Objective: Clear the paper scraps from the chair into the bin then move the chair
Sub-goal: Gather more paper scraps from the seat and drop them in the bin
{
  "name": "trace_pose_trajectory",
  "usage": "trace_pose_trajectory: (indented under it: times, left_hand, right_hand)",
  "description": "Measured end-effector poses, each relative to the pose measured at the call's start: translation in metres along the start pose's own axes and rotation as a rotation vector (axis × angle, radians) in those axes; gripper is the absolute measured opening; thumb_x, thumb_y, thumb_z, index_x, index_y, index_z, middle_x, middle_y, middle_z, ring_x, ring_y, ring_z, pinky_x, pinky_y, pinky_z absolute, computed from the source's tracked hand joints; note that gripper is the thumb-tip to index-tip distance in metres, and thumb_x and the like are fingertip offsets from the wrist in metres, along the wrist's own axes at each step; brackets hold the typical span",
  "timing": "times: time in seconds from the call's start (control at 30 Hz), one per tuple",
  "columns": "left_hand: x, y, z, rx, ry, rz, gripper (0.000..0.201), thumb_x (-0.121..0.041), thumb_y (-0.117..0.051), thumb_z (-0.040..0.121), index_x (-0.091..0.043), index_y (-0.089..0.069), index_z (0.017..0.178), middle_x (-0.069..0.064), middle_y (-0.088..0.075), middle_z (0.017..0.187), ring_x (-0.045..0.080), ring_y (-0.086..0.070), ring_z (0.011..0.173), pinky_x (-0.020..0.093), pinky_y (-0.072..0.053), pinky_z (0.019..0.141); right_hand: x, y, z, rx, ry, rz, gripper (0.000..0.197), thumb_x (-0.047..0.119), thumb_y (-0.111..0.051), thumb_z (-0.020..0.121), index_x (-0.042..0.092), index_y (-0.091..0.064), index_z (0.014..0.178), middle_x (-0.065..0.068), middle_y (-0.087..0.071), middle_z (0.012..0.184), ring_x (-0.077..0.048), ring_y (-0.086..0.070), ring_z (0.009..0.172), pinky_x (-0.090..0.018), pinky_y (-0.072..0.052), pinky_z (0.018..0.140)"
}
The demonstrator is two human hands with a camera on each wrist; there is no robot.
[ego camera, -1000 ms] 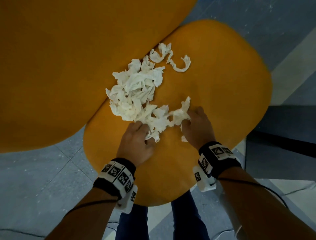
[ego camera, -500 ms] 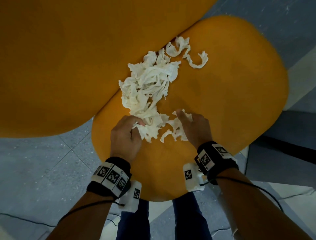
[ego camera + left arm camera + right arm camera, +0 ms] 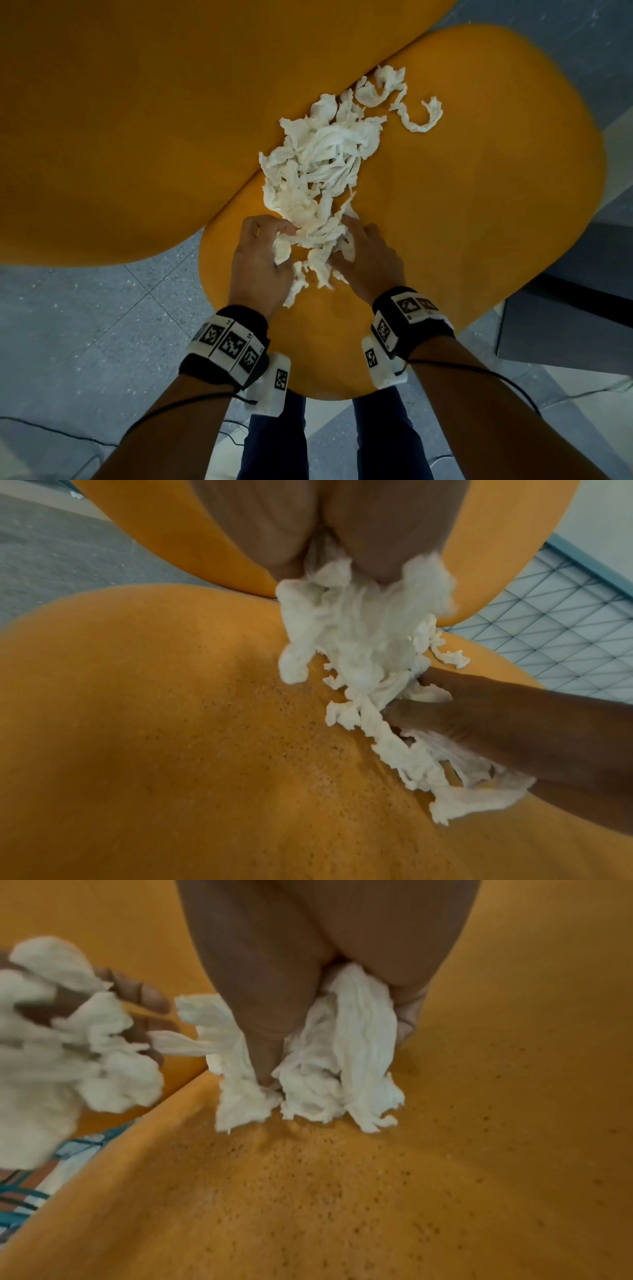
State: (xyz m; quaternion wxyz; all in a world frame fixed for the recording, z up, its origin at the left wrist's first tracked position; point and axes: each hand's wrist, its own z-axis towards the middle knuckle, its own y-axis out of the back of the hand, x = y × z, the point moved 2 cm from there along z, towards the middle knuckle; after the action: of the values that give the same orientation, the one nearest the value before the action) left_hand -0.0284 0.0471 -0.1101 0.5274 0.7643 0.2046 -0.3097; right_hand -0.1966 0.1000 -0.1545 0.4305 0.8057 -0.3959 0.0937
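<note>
A heap of white paper scraps (image 3: 322, 164) lies on the orange chair seat (image 3: 479, 212), against the backrest (image 3: 137, 120). My left hand (image 3: 260, 253) grips the near end of the heap, and scraps bulge from its curled fingers (image 3: 346, 615). My right hand (image 3: 363, 260) grips scraps just beside it, with white strips (image 3: 342, 1053) squeezed between its fingers. The two hands nearly touch at the near edge of the pile. A few loose curls (image 3: 421, 116) lie at the far end. No bin is in view.
Grey tiled floor (image 3: 85, 325) surrounds the chair. A dark flat object (image 3: 565, 325) lies on the floor at the right. My legs (image 3: 325, 445) stand against the seat's near edge. Thin cables run from both wristbands.
Both hands have closed in on the near end of the heap and gathered scraps into their fingers. The pile is bunched tighter towards the backrest.
</note>
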Motion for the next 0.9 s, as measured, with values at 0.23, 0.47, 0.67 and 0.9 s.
trace_pose_trajectory:
  times: [0.23, 0.47, 0.67, 0.9]
  left_hand:
    - [0.004, -0.01, 0.009, 0.152, -0.056, -0.026, 0.046, -0.021, -0.063, 0.093, -0.032, -0.051, 0.136, -0.007, -0.063, 0.126, 0.005, -0.057, 0.115, 0.015, -0.045, 0.098]
    - [-0.001, 0.0, 0.019, -0.038, -0.048, -0.055, 0.015, -0.022, -0.05, 0.091, -0.012, -0.062, 0.093, -0.004, -0.061, 0.074, 0.01, -0.053, 0.061, 0.015, -0.037, 0.055]
    - [0.006, 0.024, 0.012, -0.186, 0.014, -0.077, 0.033, -0.025, -0.054, 0.092, -0.016, -0.041, 0.063, -0.008, -0.039, 0.057, 0.01, -0.039, 0.052, 0.016, -0.03, 0.05]
    - [0.019, 0.023, 0.001, -0.18, 0.239, -0.22, 0.008, -0.012, -0.064, 0.085, -0.019, -0.06, 0.086, -0.002, -0.069, 0.079, 0.018, -0.068, 0.074, 0.034, -0.058, 0.069]
  right_hand:
    - [0.013, -0.007, 0.006, -0.094, -0.036, 0.155, 0.042, 0.042, -0.049, 0.089, 0.017, -0.055, 0.122, -0.005, -0.056, 0.122, -0.031, -0.057, 0.106, -0.04, -0.048, 0.083]
    - [0.001, 0.013, -0.001, -0.251, -0.088, 0.389, 0.027, 0.017, -0.059, 0.087, 0.006, -0.061, 0.112, -0.009, -0.064, 0.103, -0.025, -0.056, 0.086, -0.02, -0.037, 0.069]
    - [-0.008, 0.016, -0.004, -0.28, -0.076, 0.48, 0.011, 0.013, -0.051, 0.094, 0.018, -0.058, 0.1, 0.009, -0.058, 0.075, -0.001, -0.052, 0.056, -0.013, -0.036, 0.05]
    - [0.003, -0.016, -0.008, 0.009, -0.023, 0.116, 0.07, 0.048, -0.072, 0.072, 0.028, -0.041, 0.132, -0.002, -0.046, 0.125, -0.024, -0.054, 0.104, -0.041, -0.052, 0.083]
